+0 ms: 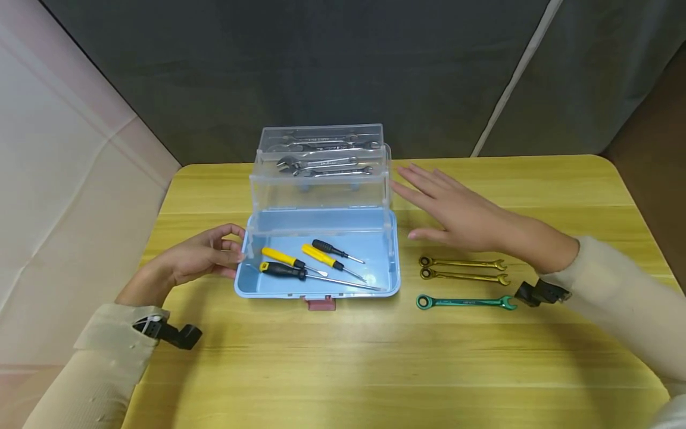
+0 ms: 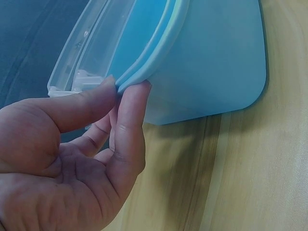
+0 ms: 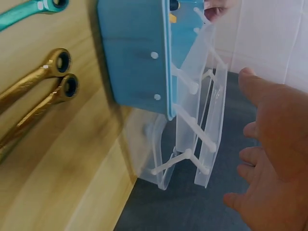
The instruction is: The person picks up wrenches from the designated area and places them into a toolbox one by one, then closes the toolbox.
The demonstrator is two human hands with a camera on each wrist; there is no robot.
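Note:
A light blue toolbox (image 1: 398, 268) stands unfolded on the table, its clear trays (image 1: 321, 195) raised at the back. Thumb and fingers of my left hand (image 1: 200, 256) pinch the box's left rim, plain in the left wrist view. My right hand (image 1: 455, 214) is spread with straight fingers, just right of the trays; the right wrist view shows a gap between them. Several silver wrenches (image 1: 321, 162) lie in the trays, including one adjustable. In the blue bottom are yellow-handled screwdrivers (image 1: 321, 255), a long black-handled screwdriver (image 1: 281, 270) and a small black screwdriver (image 1: 329, 247).
Right of the box, two gold ratchet wrenches (image 1: 463, 276) and one green ratchet wrench (image 1: 466, 302) lie on the wooden table (image 1: 354, 381). A pink latch (image 1: 321, 304) sticks out at the box's front. A dark curtain (image 1: 214, 77) hangs behind the table.

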